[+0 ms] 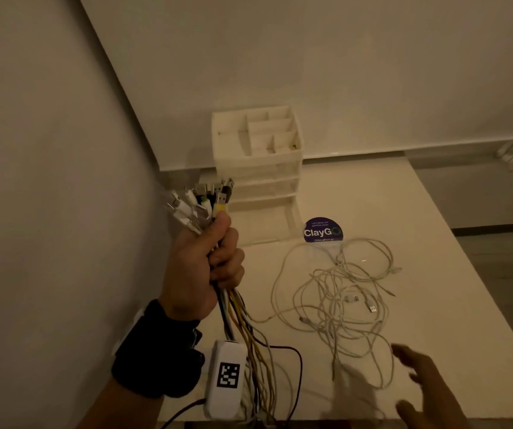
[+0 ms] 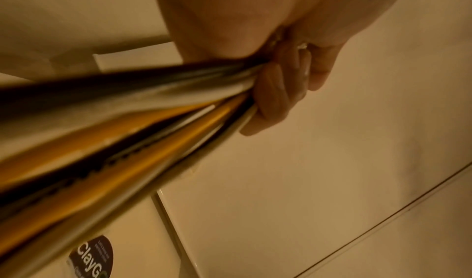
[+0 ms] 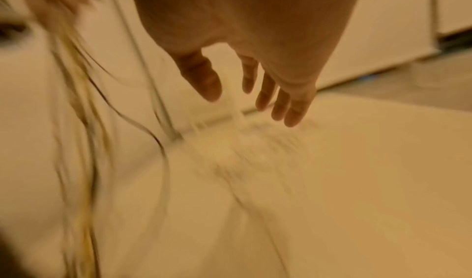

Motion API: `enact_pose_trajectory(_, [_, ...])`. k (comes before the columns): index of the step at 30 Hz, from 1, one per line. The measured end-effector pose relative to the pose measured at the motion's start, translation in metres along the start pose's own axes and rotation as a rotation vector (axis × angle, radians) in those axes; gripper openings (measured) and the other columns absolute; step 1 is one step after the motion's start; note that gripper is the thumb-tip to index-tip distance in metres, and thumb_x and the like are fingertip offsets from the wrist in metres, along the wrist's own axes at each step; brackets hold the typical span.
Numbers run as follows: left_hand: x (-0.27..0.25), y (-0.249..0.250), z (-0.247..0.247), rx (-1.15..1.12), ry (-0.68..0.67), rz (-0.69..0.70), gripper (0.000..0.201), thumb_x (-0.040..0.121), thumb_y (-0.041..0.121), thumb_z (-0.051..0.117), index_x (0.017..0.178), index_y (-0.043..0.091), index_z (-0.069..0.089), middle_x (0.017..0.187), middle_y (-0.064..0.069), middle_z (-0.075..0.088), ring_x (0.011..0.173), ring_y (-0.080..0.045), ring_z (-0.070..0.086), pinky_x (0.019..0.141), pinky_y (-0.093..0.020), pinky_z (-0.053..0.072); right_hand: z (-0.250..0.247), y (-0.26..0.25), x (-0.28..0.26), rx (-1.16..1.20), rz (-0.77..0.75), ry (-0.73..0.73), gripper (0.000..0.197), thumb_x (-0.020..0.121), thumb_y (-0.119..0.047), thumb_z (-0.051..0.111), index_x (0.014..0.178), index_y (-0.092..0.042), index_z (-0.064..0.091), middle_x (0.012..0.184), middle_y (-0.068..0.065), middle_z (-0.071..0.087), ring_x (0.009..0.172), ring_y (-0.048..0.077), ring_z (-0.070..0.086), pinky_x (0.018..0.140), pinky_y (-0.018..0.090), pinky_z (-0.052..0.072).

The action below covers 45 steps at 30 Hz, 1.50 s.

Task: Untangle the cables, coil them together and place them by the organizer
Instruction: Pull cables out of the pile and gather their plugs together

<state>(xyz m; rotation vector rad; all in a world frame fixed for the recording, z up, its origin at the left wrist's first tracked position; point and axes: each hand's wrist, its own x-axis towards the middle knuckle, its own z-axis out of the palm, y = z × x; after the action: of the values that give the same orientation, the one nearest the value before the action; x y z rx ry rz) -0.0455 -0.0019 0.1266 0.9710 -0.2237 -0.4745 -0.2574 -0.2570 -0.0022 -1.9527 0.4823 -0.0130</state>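
A bundle of cables [image 1: 208, 209] is clenched in the left hand [image 1: 205, 267]; the right hand [image 1: 428, 385] is spread beside limp, light loose cables [image 1: 342, 292], best gathered near their plugs.

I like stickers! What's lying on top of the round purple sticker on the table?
A loop of the white cables tangled on the table crosses the lower edge of the purple sticker. The rest is uncovered, so "ClayGo" shows; its smaller print is too tiny to read.
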Motion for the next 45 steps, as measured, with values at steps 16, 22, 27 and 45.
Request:
enact_pose_trajectory(16, [-0.039, 0.003, 0.028, -0.021, -0.174, 0.083, 0.043, 0.088, 0.042, 0.064, 0.067, 0.016, 0.036, 0.052, 0.005, 0.031, 0.038, -0.006, 0.020, 0.037, -0.020, 0.018, 0.135, -0.086, 0.049, -0.053, -0.171, -0.883, 0.041, 0.086, -0.034, 0.069, 0.049, -0.029, 0.052, 0.050, -0.009, 0.054, 0.050, 0.002, 0.051, 0.059, 0.019, 0.043])
enact_pose_trajectory(22, [-0.034, 0.015, 0.026, 0.018, -0.139, 0.169, 0.043, 0.087, 0.042, 0.064, 0.069, 0.017, 0.034, 0.052, 0.007, 0.033, 0.036, -0.003, 0.022, 0.038, -0.015, 0.020, 0.139, -0.012, 0.041, -0.117, 0.047, -0.764, 0.044, 0.082, -0.044, 0.071, 0.042, -0.033, 0.055, 0.045, -0.011, 0.054, 0.051, -0.002, 0.054, 0.059, 0.018, 0.043])
enact_pose_trajectory(27, [-0.033, 0.030, 0.028, -0.061, -0.214, 0.196, 0.039, 0.089, 0.038, 0.061, 0.070, 0.017, 0.034, 0.052, 0.005, 0.027, 0.035, -0.007, 0.016, 0.038, -0.014, 0.017, 0.150, 0.020, 0.036, -0.205, 0.139, -0.712, 0.046, 0.080, -0.048, 0.072, 0.038, -0.042, 0.053, 0.038, -0.012, 0.048, 0.043, -0.001, 0.047, 0.052, 0.014, 0.033])
enact_pose_trajectory(45, [-0.022, 0.008, 0.023, -0.016, -0.110, 0.189, 0.041, 0.090, 0.040, 0.059, 0.070, 0.017, 0.031, 0.051, 0.008, 0.033, 0.037, -0.006, 0.016, 0.039, -0.015, 0.019, 0.103, 0.014, 0.076, -0.584, 0.044, -1.007, 0.081, 0.070, -0.045, 0.081, 0.138, -0.027, 0.041, 0.136, 0.005, 0.048, 0.124, 0.025, 0.048, 0.107, 0.040, 0.039])
